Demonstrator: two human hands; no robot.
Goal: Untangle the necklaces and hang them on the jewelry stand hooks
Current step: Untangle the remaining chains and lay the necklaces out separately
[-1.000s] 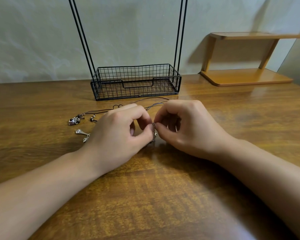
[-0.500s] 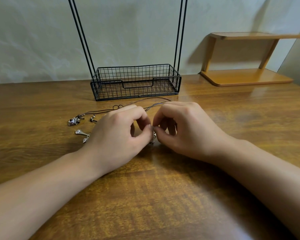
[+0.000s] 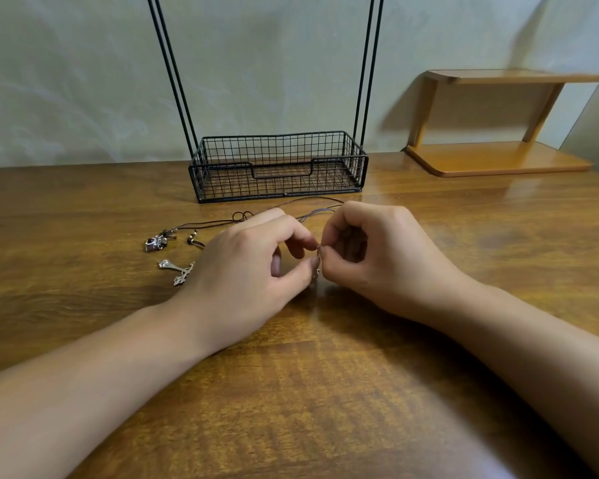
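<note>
Left hand (image 3: 242,271) fingers easing apart since earlier | both hands pinching necklace (image 3: 318,252); right hand (image 3: 377,257) | pick gently, never yanking.

Near side of both grips: bench (image 3: 308,392) lying open, only the forearms crossing it.
Left of the left grip (image 3: 242,267): cross pendant (image 3: 177,269) lying just beside it, camera-shaped pendant (image 3: 155,243) a little farther, both blocking a flat sweep.
Beyond the grips: dark cords (image 3: 218,221) trailing across, then the wire basket (image 3: 277,167) with upright rods (image 3: 173,74) standing in the way.
Right of the right grip (image 3: 377,257): bench running clear; wooden shelf (image 3: 498,157) sitting well apart.
</note>
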